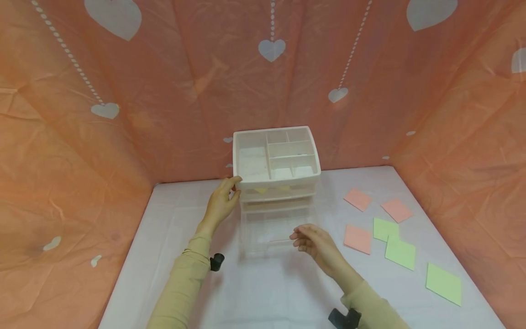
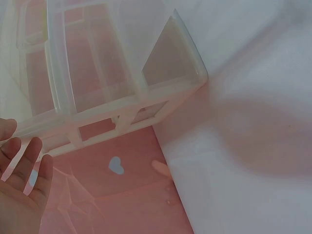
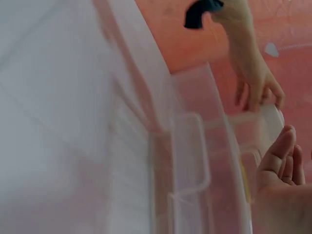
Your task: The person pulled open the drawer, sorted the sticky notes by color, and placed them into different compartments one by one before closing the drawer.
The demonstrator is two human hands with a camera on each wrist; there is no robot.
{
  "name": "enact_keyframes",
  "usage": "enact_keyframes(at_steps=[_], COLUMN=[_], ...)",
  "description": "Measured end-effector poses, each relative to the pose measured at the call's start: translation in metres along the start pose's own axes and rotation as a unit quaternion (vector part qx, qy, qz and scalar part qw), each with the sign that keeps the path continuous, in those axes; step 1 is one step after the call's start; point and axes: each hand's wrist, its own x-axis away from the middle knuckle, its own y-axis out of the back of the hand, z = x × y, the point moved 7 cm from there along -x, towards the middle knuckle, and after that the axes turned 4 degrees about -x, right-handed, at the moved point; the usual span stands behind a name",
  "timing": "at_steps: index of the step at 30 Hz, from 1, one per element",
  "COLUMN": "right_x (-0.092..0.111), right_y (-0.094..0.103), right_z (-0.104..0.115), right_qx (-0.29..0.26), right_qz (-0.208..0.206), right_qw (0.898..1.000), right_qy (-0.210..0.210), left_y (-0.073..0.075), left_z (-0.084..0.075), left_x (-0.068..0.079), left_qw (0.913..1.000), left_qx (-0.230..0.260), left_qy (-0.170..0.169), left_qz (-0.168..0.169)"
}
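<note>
A white plastic drawer organizer (image 1: 276, 183) with a divided top tray stands at the back of the table. Its clear lower drawer (image 1: 256, 233) is pulled out toward me. My left hand (image 1: 221, 201) rests its fingertips on the organizer's front left corner, its fingers only slightly bent in the left wrist view. Over the pulled-out drawer's front edge hovers my right hand (image 1: 318, 246), fingers loosely curled around nothing. Whether it touches the drawer front cannot be told. Yellow pieces (image 1: 261, 190) show through the upper drawer's front.
To the right on the white table lie pink square notes (image 1: 357, 239) and green square notes (image 1: 400, 252), two of the green ones overlapping. Orange cloth with white hearts (image 1: 271, 49) encloses the table at the back and sides.
</note>
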Motion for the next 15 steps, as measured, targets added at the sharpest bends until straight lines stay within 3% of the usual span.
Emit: enact_keyframes(at_steps=[7, 15], right_x=[0.001, 0.007], right_y=[0.046, 0.106], right_z=[0.034, 0.042], right_qx=[0.006, -0.006], right_qz=[-0.083, -0.177], right_qw=[0.994, 0.981], right_qy=[0.074, 0.082], left_y=[-0.002, -0.001], left_z=[0.002, 0.002], left_x=[0.0, 0.0], left_qw=[0.9999, 1.0], left_qx=[0.005, 0.004], left_qy=[0.003, -0.003], left_qz=[0.009, 0.001])
